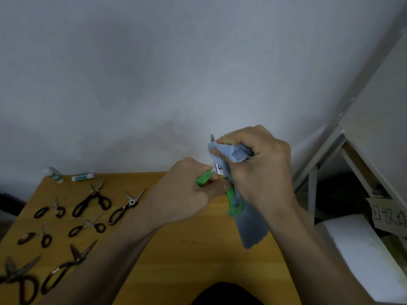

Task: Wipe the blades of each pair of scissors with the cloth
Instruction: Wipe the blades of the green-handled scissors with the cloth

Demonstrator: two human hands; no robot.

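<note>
The green-handled scissors (231, 194) are held up above the far right part of the wooden surface (187, 249), their long axis running steeply from the handles, low and toward the person, up to the blades, which point away toward the wall and disappear into the blue cloth (233, 151). The left hand (187, 192) pinches one green handle near the pivot, fingers curled round it. The right hand (257, 164) clutches the cloth bunched over the blades, and the cloth's loose tail hangs down past the lower handle. On the left of the surface lie several dark-handled scissors (92, 201), blades mostly pointing away and rightward, with two small white tubes (83, 176) at the far edge. Behind stands a pale grey wall (154, 73); to the right, a light shelf frame (343, 150).
</note>
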